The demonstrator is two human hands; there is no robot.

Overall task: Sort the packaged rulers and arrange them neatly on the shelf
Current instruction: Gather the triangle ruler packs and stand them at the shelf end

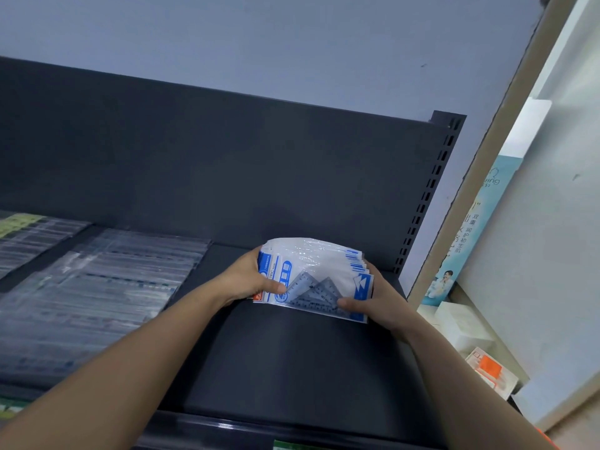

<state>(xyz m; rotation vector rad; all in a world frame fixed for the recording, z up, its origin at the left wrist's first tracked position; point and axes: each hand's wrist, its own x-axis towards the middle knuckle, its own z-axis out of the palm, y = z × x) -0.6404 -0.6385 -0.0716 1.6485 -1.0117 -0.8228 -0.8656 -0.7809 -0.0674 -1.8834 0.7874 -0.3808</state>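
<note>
**Packets at the right rear of the shelf, flat piles on the left**

The stack of ruler packets (pixel 316 274) is over the right half of the shelf (pixel 292 368), nearer the back panel (pixel 227 164) than the front edge. Whether its lower edge touches the shelf cannot be told. The left hand (pixel 250 280) grips its left end and the right hand (pixel 373 300) its right end. A pile of flat packs (pixel 97 287) lies on the left half, reaching toward the front edge. A second pile (pixel 29 238) lies further left, near the back. The slotted upright (pixel 425 196) stands at the shelf's right rear corner. Right of the shelf, beyond a partition board (pixel 454 222), sit boxes (pixel 464 326).
</note>
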